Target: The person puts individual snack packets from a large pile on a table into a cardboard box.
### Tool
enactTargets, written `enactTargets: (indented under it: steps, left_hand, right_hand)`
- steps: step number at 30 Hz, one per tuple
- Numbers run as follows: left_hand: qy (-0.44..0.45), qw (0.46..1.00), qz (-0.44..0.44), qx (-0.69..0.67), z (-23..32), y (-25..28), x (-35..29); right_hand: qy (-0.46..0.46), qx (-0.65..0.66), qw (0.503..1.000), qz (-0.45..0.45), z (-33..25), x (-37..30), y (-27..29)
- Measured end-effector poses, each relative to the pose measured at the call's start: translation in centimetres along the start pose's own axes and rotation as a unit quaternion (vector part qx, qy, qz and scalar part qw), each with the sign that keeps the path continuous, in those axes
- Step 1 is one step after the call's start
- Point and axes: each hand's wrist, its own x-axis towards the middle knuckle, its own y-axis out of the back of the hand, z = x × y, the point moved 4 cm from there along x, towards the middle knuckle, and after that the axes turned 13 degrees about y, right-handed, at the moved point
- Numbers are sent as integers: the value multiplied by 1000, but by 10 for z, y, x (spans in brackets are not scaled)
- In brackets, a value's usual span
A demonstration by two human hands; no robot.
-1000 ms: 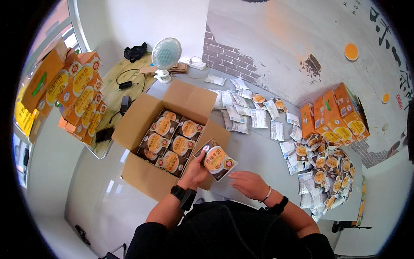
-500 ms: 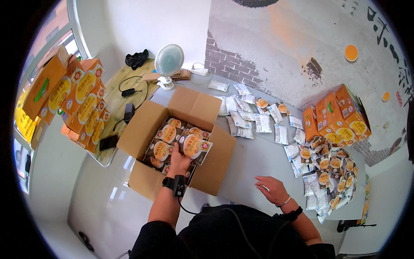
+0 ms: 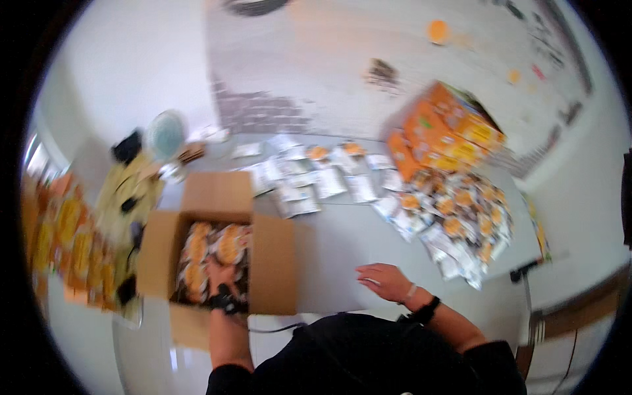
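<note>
My left hand (image 3: pixel 220 275) reaches down inside an open cardboard carton (image 3: pixel 275 263) at the left of the table. It is closed at the lower edge of a dark packet with an orange bowl picture (image 3: pixel 231 243); motion blur softens the fingers. Similar packets (image 3: pixel 195 276) lie beside it in the carton, and what is under them is hidden. Over the table's front edge hovers my right hand (image 3: pixel 384 283), its fingers stretched out and nothing in them. The closest things beyond it are loose white-backed sachets (image 3: pixel 395 214).
A heap of sachets (image 3: pixel 454 217) covers the table's right end, in front of orange boxes (image 3: pixel 441 128). More sachets (image 3: pixel 329 183) lie along the wall. A small fan (image 3: pixel 166 136) stands behind the carton; stacked orange boxes (image 3: pixel 69 240) rise at far left.
My view has swung right, shifting the scene leftward and blurring it. My left hand has brought the packet from over the carton's contents down into it. My right hand stays extended.
</note>
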Motion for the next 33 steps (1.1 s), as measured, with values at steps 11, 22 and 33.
enactTargets:
  steps: [11, 22, 33]
  left_hand:
    - [178, 906, -78, -376, -62, -20, 57]
    - [263, 791, -40, -550, -54, -19, 36]
    - [324, 617, -23, -717, -20, -11, -24]
  right_hand:
    - [-58, 30, 997, 27, 26, -31, 1]
    - [-348, 318, 840, 269, 136, -111, -1]
    - [-452, 516, 531, 497, 231, -160, -5]
